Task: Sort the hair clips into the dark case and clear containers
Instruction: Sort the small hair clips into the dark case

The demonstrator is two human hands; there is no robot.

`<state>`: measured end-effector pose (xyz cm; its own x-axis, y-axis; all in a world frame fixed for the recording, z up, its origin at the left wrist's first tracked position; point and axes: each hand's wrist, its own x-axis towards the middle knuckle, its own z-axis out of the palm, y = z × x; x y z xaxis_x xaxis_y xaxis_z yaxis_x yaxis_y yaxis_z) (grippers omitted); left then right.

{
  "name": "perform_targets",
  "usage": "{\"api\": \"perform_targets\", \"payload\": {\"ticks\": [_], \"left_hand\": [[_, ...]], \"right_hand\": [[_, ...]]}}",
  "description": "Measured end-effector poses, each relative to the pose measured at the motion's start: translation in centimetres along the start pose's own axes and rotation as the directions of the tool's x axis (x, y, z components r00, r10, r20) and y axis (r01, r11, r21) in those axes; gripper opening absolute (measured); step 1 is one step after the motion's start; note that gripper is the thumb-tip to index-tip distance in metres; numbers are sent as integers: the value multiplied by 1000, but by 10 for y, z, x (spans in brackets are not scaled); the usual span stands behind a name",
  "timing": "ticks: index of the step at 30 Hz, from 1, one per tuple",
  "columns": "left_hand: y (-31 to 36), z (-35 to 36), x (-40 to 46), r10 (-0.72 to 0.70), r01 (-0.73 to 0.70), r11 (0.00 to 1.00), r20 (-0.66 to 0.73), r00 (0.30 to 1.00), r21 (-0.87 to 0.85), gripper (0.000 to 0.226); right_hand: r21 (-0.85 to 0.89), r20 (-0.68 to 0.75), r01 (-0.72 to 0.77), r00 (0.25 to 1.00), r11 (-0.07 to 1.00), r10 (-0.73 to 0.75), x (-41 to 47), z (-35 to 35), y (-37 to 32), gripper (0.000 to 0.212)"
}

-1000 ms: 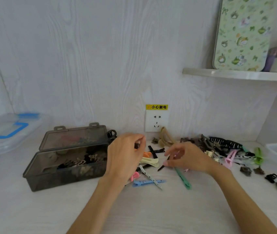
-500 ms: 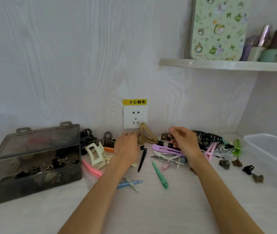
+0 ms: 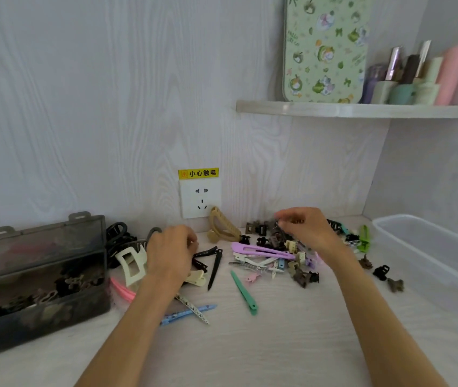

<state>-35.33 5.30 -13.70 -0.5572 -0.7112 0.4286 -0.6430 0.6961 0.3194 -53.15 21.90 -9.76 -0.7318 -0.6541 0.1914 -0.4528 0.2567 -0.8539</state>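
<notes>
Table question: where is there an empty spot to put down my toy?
The white table is bare in front, between the two forearms, below the long green hair clip. Another bare strip lies beside the clear plastic container, near its front wall. It is crowded by the wall, from the dark grey case across to the bright green clip.

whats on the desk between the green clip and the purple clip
In the head view, between the green clip and the purple clip lie a small pink clip and a bunch of thin pale and silver clips.
</notes>
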Motion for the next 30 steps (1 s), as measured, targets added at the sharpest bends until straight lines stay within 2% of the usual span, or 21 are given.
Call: {"api": "perform_targets", "payload": {"ticks": [2, 4, 9, 12, 16, 19, 21, 23, 25, 27, 30], "left_hand": [[5, -5, -2, -1, -4, 999, -90, 996, -53, 13], [12, -10, -5, 12, -30, 994, -170, 985, -106, 12], [30, -13, -14, 51, -97, 971, -206, 977, -219, 16], [33, -7, -17, 70, -119, 955, -184, 980, -270, 15], [38, -7, -15, 102, -169, 926, -207, 973, -337, 13], [41, -22, -23, 53, -177, 854, -257, 965, -489, 12], [37, -33, -31, 12, -187, 800, -296, 955, -570, 13], [22, -49, -42, 9, -226, 805, -370, 929, -549, 14], [-5, -71, -53, 14, -249, 856, -459, 888, -454, 16], [-36, -90, -64, 10, -224, 919, -551, 835, -324, 20], [-78, -110, -80, -147, -99, 944, -667, 730, -316, 20]], "right_hand": [[-239, 109, 42, 994, 970, -16, 1, 5, 4, 27], [-390, 145, 100, 988, 916, -46, 2, 11, 7, 28], [-519, 268, 211, 960, 828, -76, -1, 16, 4, 34], [-516, 228, 230, 965, 825, -127, -1, 16, 7, 31], [-338, 82, 180, 983, 924, -162, -4, 17, 12, 22], [-130, -30, 129, 991, 983, -134, -9, 17, 10, 21], [64, -102, 94, 991, 994, -87, -10, 16, 9, 21], [264, -137, 88, 989, 960, -53, -16, 20, 1, 22], [388, -104, 109, 992, 915, -74, -28, 34, -18, 22], [459, -4, 120, 991, 880, -133, -43, 58, -41, 20], [500, 110, 186, 955, 846, -275, -63, 107, -76, 18]]}}
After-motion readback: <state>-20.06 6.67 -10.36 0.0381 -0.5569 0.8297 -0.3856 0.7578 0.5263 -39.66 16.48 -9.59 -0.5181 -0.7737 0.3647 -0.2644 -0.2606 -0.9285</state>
